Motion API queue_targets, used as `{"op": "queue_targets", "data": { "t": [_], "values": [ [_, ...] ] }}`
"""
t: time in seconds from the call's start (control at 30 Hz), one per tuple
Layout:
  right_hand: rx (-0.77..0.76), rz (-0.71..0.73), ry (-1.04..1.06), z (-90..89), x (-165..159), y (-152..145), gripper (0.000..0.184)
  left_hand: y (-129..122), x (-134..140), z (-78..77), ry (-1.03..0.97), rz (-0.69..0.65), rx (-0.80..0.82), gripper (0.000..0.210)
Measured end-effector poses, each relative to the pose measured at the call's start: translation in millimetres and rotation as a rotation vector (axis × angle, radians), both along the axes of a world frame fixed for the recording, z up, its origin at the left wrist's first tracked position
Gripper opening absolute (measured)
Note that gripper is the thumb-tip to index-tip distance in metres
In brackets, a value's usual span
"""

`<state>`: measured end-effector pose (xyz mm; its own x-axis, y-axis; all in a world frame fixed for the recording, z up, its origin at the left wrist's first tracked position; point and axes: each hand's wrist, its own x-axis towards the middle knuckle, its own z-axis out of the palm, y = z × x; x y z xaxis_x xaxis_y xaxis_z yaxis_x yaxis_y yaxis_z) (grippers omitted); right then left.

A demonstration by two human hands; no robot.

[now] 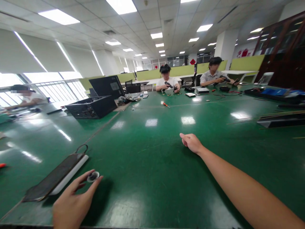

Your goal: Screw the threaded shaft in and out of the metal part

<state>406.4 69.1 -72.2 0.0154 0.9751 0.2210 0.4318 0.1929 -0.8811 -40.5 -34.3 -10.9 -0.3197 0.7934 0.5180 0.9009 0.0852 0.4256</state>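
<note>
At the lower left, my left hand pinches a small round piece between thumb and fingers. The piece has a pale, clear-looking rim and a dark middle; its exact kind is unclear. Just left of that hand lies a long flat dark slab with a white side and a looped cord at its far end. My right hand is stretched forward over the middle of the green table. Its fingers are curled closed, and whatever they may hold is hidden.
Farther back are an opened black computer case, a dark panel and an orange screwdriver. Dark trays with thin rods lie at right. Two people work across the table; another person sits left.
</note>
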Motion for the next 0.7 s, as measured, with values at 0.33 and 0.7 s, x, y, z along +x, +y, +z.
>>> {"op": "queue_targets", "data": {
  "t": [0.33, 0.7],
  "values": [
    [-0.125, 0.218, 0.191, 11.5, -9.4, 9.8, 0.04, 104.5, 167.8, 30.7, -0.093, -0.947, -0.232, 0.041],
    [-0.102, 0.416, -0.108, 22.2, -63.0, 12.6, 0.052, 126.1, 164.2, -13.9, -0.095, -1.085, -0.163, 0.024]
  ]
}}
